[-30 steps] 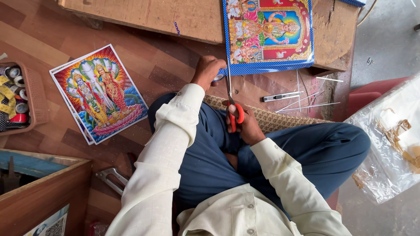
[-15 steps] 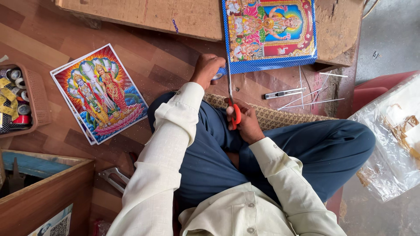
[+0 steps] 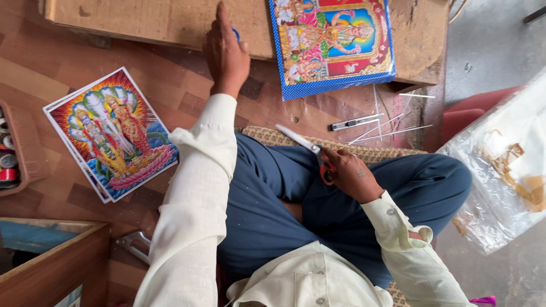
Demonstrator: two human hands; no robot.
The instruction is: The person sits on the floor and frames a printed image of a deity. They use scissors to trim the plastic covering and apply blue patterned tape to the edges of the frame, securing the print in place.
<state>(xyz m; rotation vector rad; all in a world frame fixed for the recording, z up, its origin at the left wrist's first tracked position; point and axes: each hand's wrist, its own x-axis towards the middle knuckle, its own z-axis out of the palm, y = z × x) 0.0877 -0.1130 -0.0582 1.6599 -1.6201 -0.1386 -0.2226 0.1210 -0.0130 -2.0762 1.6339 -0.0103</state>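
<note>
Left hand [image 3: 226, 54] reaches onto wooden board [image 3: 131, 20], fingers extended, holding nothing visible. Blue-bordered print [image 3: 331, 42] lies just right of it. Right hand [image 3: 352, 175] grips orange-handled scissors [image 3: 310, 152] over the lap, below the print.

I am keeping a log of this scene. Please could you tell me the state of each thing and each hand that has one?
Left hand: stretched out over the wooden board, something small and blue under its fingers.
Right hand: closed on the scissors.
Scissors: blades shut, pointing left.
Blue-bordered picture: flat, overhanging the board's edge.
Second picture: flat on the floor.
Utility knife: lying untouched.
</note>
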